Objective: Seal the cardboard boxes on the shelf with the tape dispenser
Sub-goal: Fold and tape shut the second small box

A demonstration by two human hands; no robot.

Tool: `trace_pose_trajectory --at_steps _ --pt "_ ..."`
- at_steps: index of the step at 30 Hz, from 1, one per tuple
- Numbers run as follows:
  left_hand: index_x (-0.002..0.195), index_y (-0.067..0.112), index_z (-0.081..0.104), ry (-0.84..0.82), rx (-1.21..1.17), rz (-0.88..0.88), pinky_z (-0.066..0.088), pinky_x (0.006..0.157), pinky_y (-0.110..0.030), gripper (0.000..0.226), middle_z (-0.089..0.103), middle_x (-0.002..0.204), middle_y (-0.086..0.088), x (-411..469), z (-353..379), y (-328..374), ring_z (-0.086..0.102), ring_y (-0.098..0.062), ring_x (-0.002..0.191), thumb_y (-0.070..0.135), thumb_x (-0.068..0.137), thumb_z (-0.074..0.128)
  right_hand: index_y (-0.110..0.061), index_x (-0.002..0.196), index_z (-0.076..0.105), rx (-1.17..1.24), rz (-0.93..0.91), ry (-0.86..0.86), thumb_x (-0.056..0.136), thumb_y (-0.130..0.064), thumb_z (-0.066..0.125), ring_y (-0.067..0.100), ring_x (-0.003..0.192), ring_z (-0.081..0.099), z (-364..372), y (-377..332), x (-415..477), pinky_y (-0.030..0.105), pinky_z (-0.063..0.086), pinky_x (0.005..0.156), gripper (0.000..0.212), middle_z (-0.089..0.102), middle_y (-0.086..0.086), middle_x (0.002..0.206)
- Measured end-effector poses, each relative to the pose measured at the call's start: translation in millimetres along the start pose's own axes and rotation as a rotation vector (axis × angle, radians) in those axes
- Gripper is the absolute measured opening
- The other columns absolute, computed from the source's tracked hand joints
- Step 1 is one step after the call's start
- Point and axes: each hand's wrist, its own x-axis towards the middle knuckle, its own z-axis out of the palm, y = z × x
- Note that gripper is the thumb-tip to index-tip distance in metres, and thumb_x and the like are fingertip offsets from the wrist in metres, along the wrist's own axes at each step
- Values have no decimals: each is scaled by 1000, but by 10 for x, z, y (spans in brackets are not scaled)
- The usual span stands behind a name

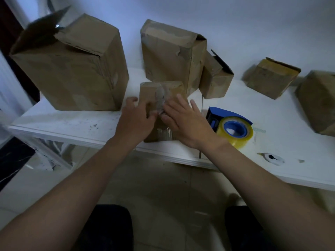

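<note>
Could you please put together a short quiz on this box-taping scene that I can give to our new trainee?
1. True or false: the right hand holds the tape dispenser.
2. How many hands touch the small cardboard box at the front edge of the shelf? A none; B one; C both.
3. Fill in: the tape dispenser's frame is ____ in colour.
Key: 1 false, it lies on the shelf beside that hand. 2 C, the left hand grips its side and the right hand's straight fingers press on its top. 3 blue.
</note>
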Motion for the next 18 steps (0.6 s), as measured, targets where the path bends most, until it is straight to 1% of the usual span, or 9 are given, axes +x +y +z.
trace_pose_trajectory --at_steps 2,4,6,8,10,12,14,16,18 --pt "147 18 39 35 29 95 40 111 -47 50 27 157 -10 38 7 20 38 -32 139 36 101 48 -30 156 31 -41 -45 -34 106 -47 14 17 156 -2 34 -109 50 53 1 124 55 18 -9 167" --pt "153 17 31 -36 0 126 29 119 -45 50 23 162 -9 80 44 37 26 -31 148 31 105 39 -30 157 28 -76 -47 -66 107 -44 11 16 156 0 50 -152 100 53 1 124 54 15 -9 168" --pt "158 13 21 -131 -41 83 13 124 -43 53 8 168 -6 84 97 21 3 -26 155 28 108 32 -28 158 23 -96 -10 -84 108 -45 12 14 156 0 72 -110 127 52 1 125 54 13 -9 168" --pt "160 11 7 -130 -106 24 7 125 -38 58 -3 169 -3 63 122 -2 -4 -21 155 27 109 31 -24 160 18 -98 48 -78 107 -49 12 12 155 -2 87 -39 123 51 3 125 59 10 -7 169" --pt "160 12 -2 -86 -207 -44 11 123 -31 63 -5 168 -2 31 136 19 2 -17 154 26 109 32 -17 161 13 -70 114 -59 107 -50 13 15 155 -5 120 24 125 49 5 126 64 6 -2 170" --pt "160 15 -2 -88 -336 -149 19 117 -24 63 8 168 -2 13 134 46 16 -17 151 27 109 32 -9 161 12 4 168 -13 108 -45 18 18 156 -5 174 45 170 45 9 126 64 4 5 169" --pt "161 21 0 -120 -462 -265 23 120 -34 65 19 166 -3 19 146 42 26 -22 148 36 107 34 -6 159 14 99 207 45 110 -36 26 21 156 -5 227 56 225 42 11 127 59 4 9 169" --pt "159 25 13 -128 -551 -337 31 119 -48 72 35 159 -4 31 145 19 39 -25 141 48 95 37 -8 159 19 244 228 131 110 -25 34 20 156 -1 247 84 264 35 10 126 54 7 7 169" --pt "154 25 27 -115 -654 -391 40 112 -48 69 48 149 -3 45 149 -9 49 -23 132 47 91 41 -11 159 21 433 254 212 108 -17 41 16 155 5 264 150 274 26 7 124 55 12 4 168"
